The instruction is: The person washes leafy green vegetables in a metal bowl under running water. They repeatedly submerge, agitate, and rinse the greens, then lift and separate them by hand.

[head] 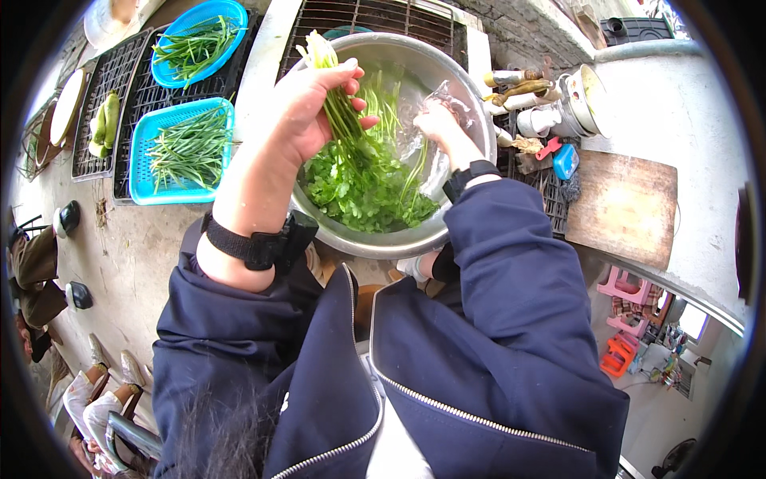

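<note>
My left hand (320, 108) is closed around the pale stems of a bunch of leafy greens (347, 135), which look like coriander or Chinese celery. The bunch slants over a wide metal basin (383, 246), its leaves reaching down among more of the same greens (353, 185) in the water. On the basin's right side my right hand (441, 123) is at the water, with splashes around its fingers. A few thin stalks (419, 170) trail just below it. Blur and water hide its fingertips, so whether it grips those stalks does not show.
Left of the basin, a round blue basket (239, 27) and a rectangular blue basket (136, 155) hold long green leaves on black crates (122, 179). Green gourds (106, 123) lie farther left. To the right are a wooden board (622, 206) and a blue brush (565, 160). People sit at the left edge.
</note>
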